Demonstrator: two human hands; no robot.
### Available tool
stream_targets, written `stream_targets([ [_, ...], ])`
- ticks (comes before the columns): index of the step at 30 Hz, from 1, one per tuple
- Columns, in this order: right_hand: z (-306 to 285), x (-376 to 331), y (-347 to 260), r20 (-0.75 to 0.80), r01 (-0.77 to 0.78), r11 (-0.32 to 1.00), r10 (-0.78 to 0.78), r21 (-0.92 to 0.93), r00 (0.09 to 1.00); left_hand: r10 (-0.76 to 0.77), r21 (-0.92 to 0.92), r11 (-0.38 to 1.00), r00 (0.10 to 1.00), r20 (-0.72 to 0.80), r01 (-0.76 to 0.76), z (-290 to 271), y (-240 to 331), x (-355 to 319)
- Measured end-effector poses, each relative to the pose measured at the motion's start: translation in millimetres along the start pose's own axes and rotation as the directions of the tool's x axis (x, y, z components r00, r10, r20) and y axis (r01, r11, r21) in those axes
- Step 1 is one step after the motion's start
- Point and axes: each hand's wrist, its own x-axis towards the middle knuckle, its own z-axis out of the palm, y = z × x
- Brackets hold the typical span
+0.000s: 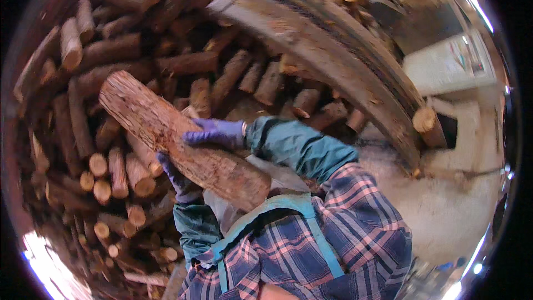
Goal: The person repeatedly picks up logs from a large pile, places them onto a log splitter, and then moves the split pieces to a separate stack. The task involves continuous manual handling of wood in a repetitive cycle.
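Observation:
A thick, bark-covered log [186, 141] lies slantwise in front of my chest, its near end close to the apron and its far end pointing up and left over the woodpile. My right hand [216, 133], in a purple glove, is wrapped over the log's right side near mid-length. On the opposite side my left hand [176, 176], also gloved, grips it from below and left, and part of its fingers is hidden by the wood. Teal sleeve covers are on both forearms.
A big pile of cut logs [114, 50] spreads ahead and along my left. To the right a long wooden beam-like structure [333, 61] runs diagonally, with a short upright log [426, 121] by its near end. Beyond stand a whitish panel [444, 66] and a concrete floor [444, 205].

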Motion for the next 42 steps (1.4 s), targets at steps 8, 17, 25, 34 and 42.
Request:
stream_targets([
  [8, -85, -206, -213, -0.466, -0.090, 0.831, -0.215, -0.549, 0.858, -0.275, 0.479, 0.850, 0.590, 0.759, -0.220, 167, -67, 78],
  [17, -266, -488, -25, -0.756, -0.517, 0.588, -0.622, -0.622, 0.202, -0.772, 0.452, 0.532, -0.189, 0.607, -0.716, 115, -174, -17],
  [25, -294, -496, -30, -0.583, -0.781, 0.369, -0.812, -0.504, -0.007, -0.791, 0.899, -0.161, 0.598, 0.130, -0.408, -117, -57, 72],
  [34, -125, -31, 7, -0.386, -0.006, 0.477, -0.704, -0.879, 0.597, -0.072, 0.860, 0.347, 0.924, -0.374, 0.375, -284, 7, 36],
  [42, 27, 281, 193, -0.084, -0.122, 0.902, 0.095, -0.413, 0.992, 0.117, 0.424, 0.878, 0.761, -0.639, 0.222, -418, 101, 13],
])
